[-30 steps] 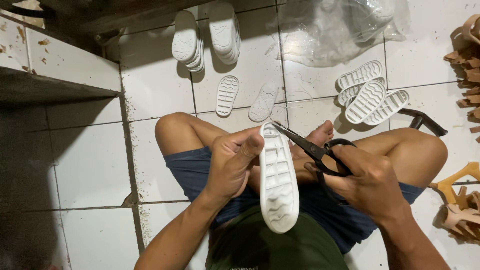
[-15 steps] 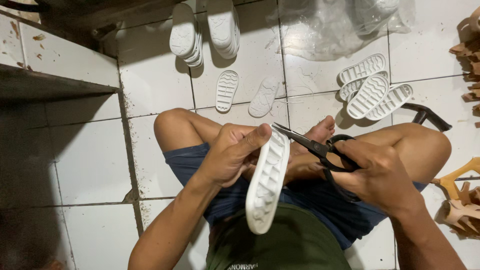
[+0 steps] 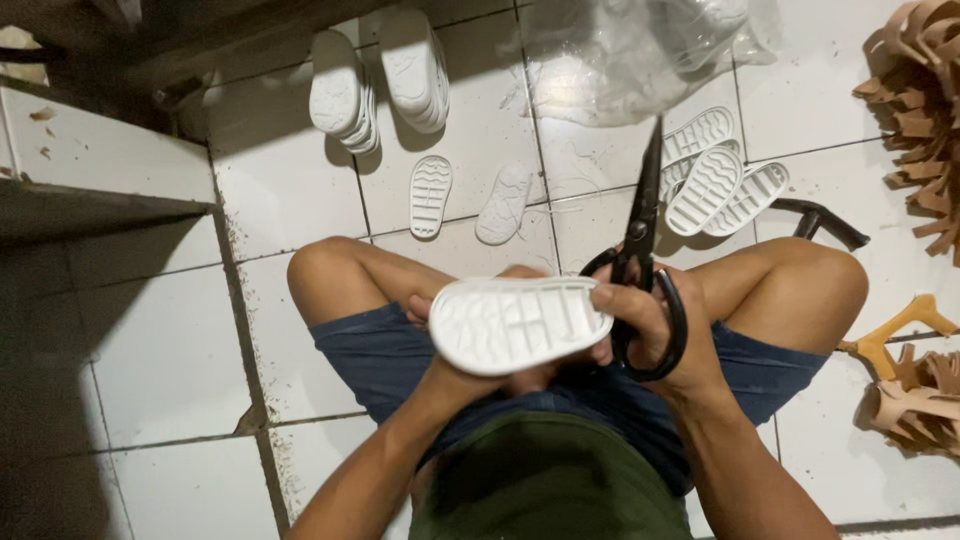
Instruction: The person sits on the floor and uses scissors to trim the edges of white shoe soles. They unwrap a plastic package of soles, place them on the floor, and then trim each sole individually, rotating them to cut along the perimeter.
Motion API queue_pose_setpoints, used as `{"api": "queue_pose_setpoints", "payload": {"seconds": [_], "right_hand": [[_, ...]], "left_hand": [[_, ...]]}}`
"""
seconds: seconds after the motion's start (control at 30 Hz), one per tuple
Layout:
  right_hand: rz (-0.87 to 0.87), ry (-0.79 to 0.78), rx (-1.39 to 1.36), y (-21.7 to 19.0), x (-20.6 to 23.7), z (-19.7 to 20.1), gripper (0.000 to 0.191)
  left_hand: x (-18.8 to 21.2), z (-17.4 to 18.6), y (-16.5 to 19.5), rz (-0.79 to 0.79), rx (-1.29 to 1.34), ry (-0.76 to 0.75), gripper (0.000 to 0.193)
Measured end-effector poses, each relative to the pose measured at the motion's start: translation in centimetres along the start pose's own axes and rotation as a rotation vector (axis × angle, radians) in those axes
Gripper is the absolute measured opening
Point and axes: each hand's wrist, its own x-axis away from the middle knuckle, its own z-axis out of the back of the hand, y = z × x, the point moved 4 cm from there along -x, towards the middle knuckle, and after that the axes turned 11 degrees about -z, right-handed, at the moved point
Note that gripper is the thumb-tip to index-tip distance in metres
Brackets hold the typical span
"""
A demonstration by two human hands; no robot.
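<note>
I sit cross-legged on white floor tiles. A white rubber shoe sole [image 3: 515, 323] lies crosswise over my lap with its ribbed tread facing up. My left hand [image 3: 470, 375] holds it from beneath, mostly hidden under it. My right hand [image 3: 655, 335] grips black scissors [image 3: 640, 235] through the handle loops, with the closed blades pointing up and away from me. The fingertips of that hand also press the right end of the sole.
Stacked white soles [image 3: 342, 95] and a second stack [image 3: 412, 65] stand on the floor ahead, with single soles [image 3: 430, 195] nearer and several more [image 3: 715, 180] at right. A clear plastic bag [image 3: 620, 50] lies beyond. Tan strap pieces [image 3: 915, 90] pile at right. A tiled ledge [image 3: 100, 160] is at left.
The sole has turned from upright and lengthwise to flat and crosswise, tread up. The scissors swung from pointing left at the sole to pointing upward, and my right hand now touches the sole's end.
</note>
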Motion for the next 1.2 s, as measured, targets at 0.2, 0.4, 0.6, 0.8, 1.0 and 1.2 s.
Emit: {"api": "queue_pose_setpoints", "payload": {"seconds": [0.2, 0.4, 0.6, 0.8, 1.0, 1.2], "right_hand": [[0.009, 0.016, 0.257, 0.2, 0.1, 0.6, 0.020], [0.283, 0.176, 0.889, -1.6, 3.3, 1.2, 0.052], [0.478, 0.272, 1.201, -2.8, 5.0, 0.0, 0.052], [0.546, 0.210, 1.278, -3.8, 5.3, -0.3, 0.036], [0.470, 0.198, 1.215, -4.3, 5.2, -0.5, 0.041], [0.435, 0.226, 1.111, -4.0, 5.0, -0.6, 0.034]], "left_hand": [[0.2, -0.8, 3.2, -0.182, -0.082, 0.289, 0.078], [0.9, 1.7, 6.9, -0.402, -0.381, 0.465, 0.072], [1.3, 0.4, 7.4, -0.410, -0.565, 0.391, 0.083], [1.1, 0.1, 8.0, -0.355, -0.430, 0.407, 0.081], [0.6, 0.6, 8.3, -0.140, -0.290, 0.296, 0.075], [0.5, 0.2, 8.5, 0.076, -0.354, 0.121, 0.081]]}}
